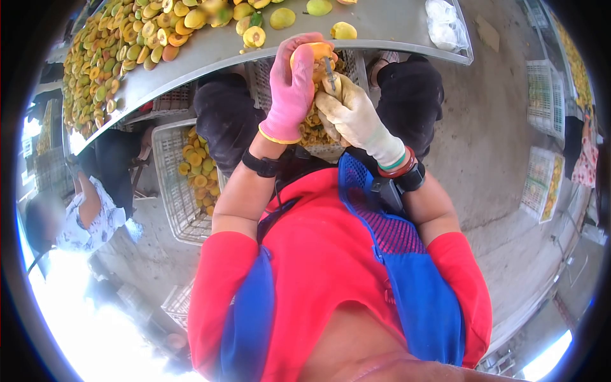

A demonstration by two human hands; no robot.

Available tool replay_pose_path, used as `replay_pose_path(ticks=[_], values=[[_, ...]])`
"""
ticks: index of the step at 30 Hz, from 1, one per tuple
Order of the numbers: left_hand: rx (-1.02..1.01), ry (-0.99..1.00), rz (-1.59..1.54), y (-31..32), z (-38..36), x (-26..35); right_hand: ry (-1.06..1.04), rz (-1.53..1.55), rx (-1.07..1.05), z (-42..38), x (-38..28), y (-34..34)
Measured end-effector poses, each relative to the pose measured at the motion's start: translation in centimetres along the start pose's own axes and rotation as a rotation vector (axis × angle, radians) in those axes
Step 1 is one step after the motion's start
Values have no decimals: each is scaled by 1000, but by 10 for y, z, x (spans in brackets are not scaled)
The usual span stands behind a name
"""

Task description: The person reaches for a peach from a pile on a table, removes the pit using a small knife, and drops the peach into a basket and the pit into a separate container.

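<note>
My left hand (294,89), in a pink glove, is closed around a yellow peach (312,54) just past the table's near edge. In a whitish glove, my right hand (350,111) grips a small metal pitting tool (330,71), its blade lying against the fruit; the handle is hidden in my fingers. Both hands are close together above a crate (331,153) between my knees, which holds orange-yellow scraps. A whole-looking peach (344,30) lies on the metal table (382,54) right beyond my hands.
Many halved peaches (127,51) cover the table's left part. A white plastic bag (444,25) lies at its right corner. A crate of peach halves (172,191) stands left of my leg. Another person (89,213) sits at left; more crates (544,99) stand at right.
</note>
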State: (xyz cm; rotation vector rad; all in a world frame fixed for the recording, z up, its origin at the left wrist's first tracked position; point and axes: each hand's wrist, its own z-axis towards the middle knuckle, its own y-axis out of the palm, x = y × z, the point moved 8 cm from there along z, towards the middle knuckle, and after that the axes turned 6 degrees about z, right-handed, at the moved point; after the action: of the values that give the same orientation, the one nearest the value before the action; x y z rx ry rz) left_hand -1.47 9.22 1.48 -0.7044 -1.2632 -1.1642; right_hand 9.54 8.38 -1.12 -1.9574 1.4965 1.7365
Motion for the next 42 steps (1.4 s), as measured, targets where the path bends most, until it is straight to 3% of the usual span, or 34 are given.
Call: replay_pose_path(ticks=[3,6,9,15,18,21,23,25,27,34,37,42], values=[[19,102,93,0,-2,-1,-393,-414,68,6,-6,-5],[14,60,31,-2,-4,-4,-279,-316,23,7,-2,-3],[-26,10,-48,-2,-6,-2,116,11,-66,-4,-2,8],[-30,60,-14,-1,-11,-11,-494,-368,20,12,11,-11],[-40,27,-32,-2,-11,-10,115,-17,-38,-4,2,4],[-35,62,-25,0,-13,-12,-360,-477,39,4,-4,-4],[-28,80,7,0,-12,-11,-555,-497,50,10,3,-5],[-23,46,40,-3,-15,-9,-425,-377,15,12,2,-1],[-40,40,-25,1,-16,-6,33,-114,-71,0,9,2],[-288,-46,-124,4,-12,-7,363,278,-308,-20,11,15],[-496,-130,-182,7,-12,-9,419,372,-370,-24,17,17],[-439,-121,-86,3,-16,-5,461,399,-465,-30,23,21]])
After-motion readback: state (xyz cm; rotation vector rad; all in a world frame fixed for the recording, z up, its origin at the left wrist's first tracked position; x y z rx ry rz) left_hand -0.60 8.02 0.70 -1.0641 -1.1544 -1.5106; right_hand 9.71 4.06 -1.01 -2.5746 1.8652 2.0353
